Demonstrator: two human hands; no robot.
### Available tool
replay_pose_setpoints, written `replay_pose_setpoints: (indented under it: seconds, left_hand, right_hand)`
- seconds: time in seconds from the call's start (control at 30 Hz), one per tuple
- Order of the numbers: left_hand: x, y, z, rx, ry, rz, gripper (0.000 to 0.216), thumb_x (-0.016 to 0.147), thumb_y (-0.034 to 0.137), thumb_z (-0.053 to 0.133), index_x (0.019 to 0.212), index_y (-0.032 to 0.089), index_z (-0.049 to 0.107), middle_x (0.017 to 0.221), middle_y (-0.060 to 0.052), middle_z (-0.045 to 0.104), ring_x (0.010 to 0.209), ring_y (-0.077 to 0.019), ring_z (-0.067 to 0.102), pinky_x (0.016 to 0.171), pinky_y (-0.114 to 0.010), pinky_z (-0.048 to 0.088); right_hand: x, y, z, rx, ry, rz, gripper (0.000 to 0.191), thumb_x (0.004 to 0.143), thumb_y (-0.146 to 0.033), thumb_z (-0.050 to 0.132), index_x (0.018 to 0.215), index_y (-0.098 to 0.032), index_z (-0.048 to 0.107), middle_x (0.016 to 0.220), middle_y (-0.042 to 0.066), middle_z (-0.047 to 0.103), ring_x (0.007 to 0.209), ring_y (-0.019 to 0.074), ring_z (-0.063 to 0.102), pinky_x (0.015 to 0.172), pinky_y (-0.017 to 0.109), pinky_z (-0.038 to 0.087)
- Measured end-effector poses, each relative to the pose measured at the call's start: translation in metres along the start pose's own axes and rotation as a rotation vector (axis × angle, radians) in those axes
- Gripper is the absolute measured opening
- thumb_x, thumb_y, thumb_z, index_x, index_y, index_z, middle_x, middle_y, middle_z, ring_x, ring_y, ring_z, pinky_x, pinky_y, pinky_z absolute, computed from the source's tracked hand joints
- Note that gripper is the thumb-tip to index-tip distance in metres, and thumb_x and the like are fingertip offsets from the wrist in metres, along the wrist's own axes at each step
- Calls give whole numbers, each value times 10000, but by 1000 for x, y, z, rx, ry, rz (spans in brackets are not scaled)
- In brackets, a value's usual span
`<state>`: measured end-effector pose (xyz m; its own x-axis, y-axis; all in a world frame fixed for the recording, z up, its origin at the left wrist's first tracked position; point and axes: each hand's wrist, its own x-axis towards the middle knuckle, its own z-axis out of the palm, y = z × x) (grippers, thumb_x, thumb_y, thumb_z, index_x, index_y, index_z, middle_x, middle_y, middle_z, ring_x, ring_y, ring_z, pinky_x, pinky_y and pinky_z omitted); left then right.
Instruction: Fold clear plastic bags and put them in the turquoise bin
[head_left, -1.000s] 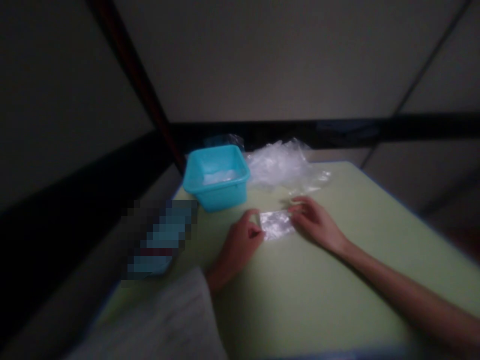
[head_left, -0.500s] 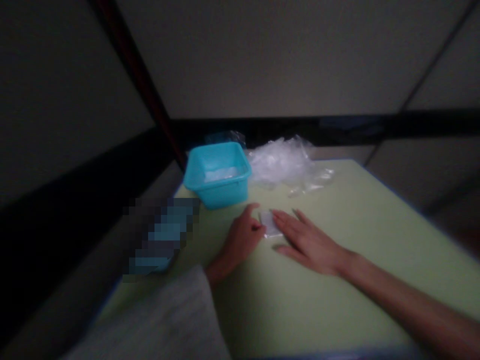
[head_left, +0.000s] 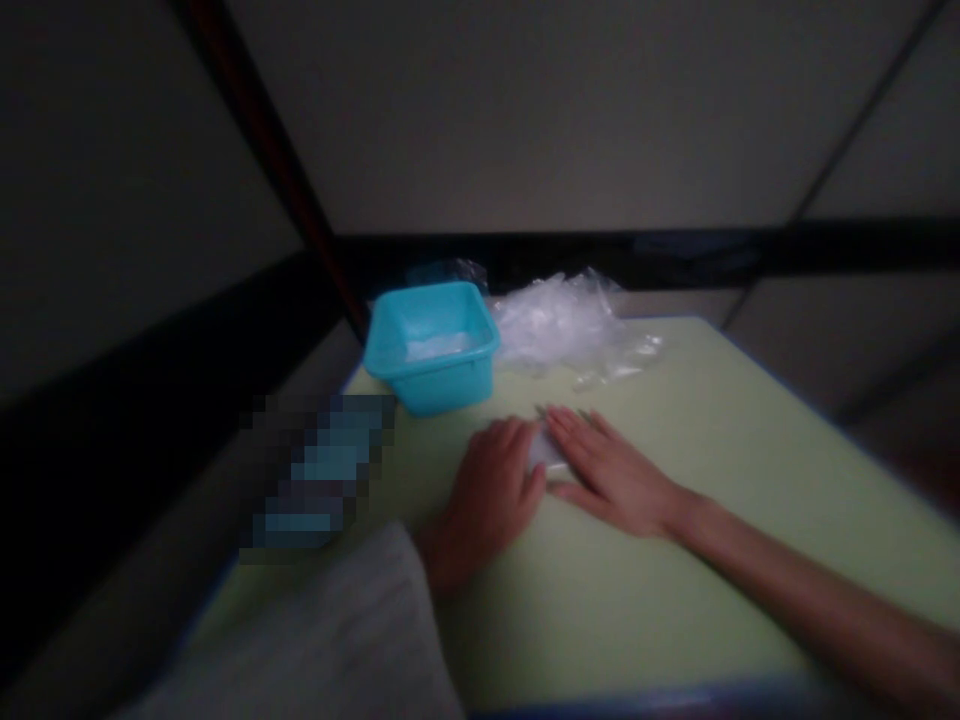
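Note:
A small, flat, whitish plastic packet (head_left: 546, 452) lies on the pale green table in front of me. My right hand (head_left: 611, 470) rests flat across its right part, fingers stretched out and thumb apart, hiding that side. At the packet's left edge is my left hand (head_left: 491, 490), its fingers bent downward and its thumb by the near corner; they appear closed on that edge, though the fingertips are partly hidden. Blur keeps me from making out what is inside the packet.
A turquoise plastic basket (head_left: 446, 385) with whitish material (head_left: 439, 347) inside stands beyond my left hand. Right of it lies a heap of clear plastic bags (head_left: 555, 325). A pixelated object (head_left: 330, 470) sits at the left edge of the green table (head_left: 637, 620). Panelled walls rise behind.
My left hand has turned; its forefinger, stretched out before, is now bent with the others by the packet's left edge. My right hand stays flat on the packet.

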<state>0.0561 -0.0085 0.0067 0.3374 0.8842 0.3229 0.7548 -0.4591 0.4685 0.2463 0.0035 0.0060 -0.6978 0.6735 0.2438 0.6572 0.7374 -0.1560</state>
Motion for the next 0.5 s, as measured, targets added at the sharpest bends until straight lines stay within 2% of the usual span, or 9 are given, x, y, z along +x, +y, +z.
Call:
replay_pose_setpoints:
  seconds: [0.07,0.13,0.2,0.33,0.5]
  left_hand:
    - [-6,1,2,123,-48,188,427,872,226,425,1284,111,430,1353,-148,453,1281,-259,368,1067,-422,276]
    - [-10,0,6,224,-90,282,495,920,269,364,1375,80,316,1461,-158,313,1363,-245,246,1112,-418,206]
    - [-12,-2,10,290,-130,282,532,945,339,327,1394,57,281,1486,-169,252,1386,-248,190,1124,-427,179]
    - [-11,-1,11,343,-174,241,631,943,492,277,1366,29,334,1475,-198,253,1384,-272,190,1119,-442,187]
    - [-8,4,9,368,-200,228,681,931,532,265,1365,12,331,1466,-223,254,1376,-292,209,1108,-469,198]
  right_hand:
    - [0,1,1,-2,2,-5,703,923,-541,316,1447,-88,194,1484,189,227,1384,250,180,1103,510,189]
    - [0,1,2,-8,-6,-7,703,921,-543,316,1447,-91,195,1485,188,228,1386,247,175,1106,505,181]
    - [0,2,3,-23,-24,-9,715,921,-547,306,1442,-70,201,1487,193,217,1389,247,158,1110,501,169]
    - [-1,5,6,-40,-69,-23,746,918,-563,281,1426,-20,223,1483,217,205,1389,262,150,1113,500,151]
    - [-1,9,9,-30,-69,-28,761,907,-597,259,1428,-43,234,1472,222,237,1383,274,177,1109,511,149]
